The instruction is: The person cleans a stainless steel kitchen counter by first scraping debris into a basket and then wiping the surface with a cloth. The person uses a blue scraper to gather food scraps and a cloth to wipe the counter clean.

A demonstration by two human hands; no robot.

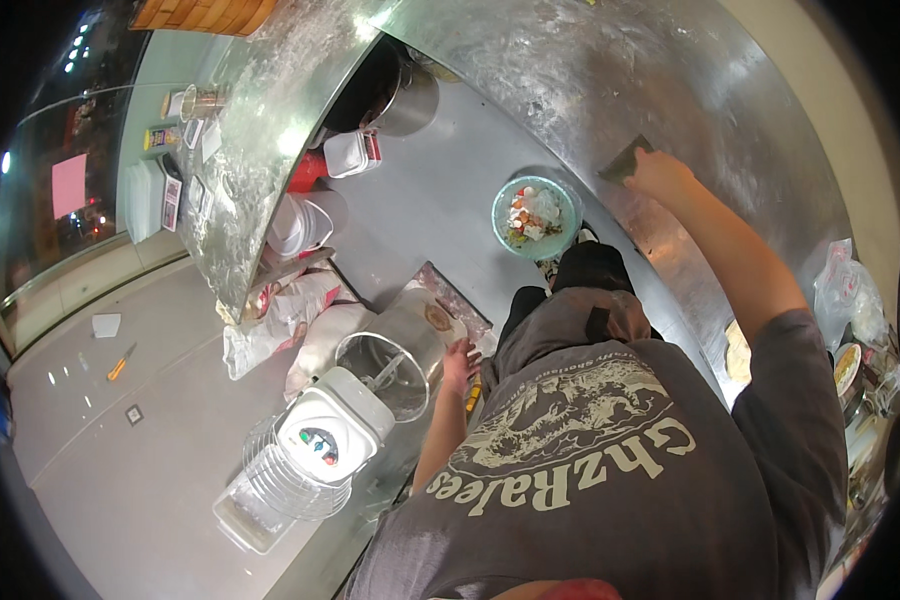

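Note:
My right hand holds a flat dark dough scraper, its blade against the stainless-steel worktop near the edge. My left hand hangs low at my left side with its fingers apart and nothing seen in it. Just beside it is a steel mixing bowl by a white mixer head with a wire guard. Whether that hand touches the bowl cannot be told. On the floor before me stands a round greenish bin with eggshells and scraps inside.
A floured steel table runs along the left. Flour sacks, a white bucket, a lidded white tub and a big steel pot stand low down. Plastic bags lie at far right.

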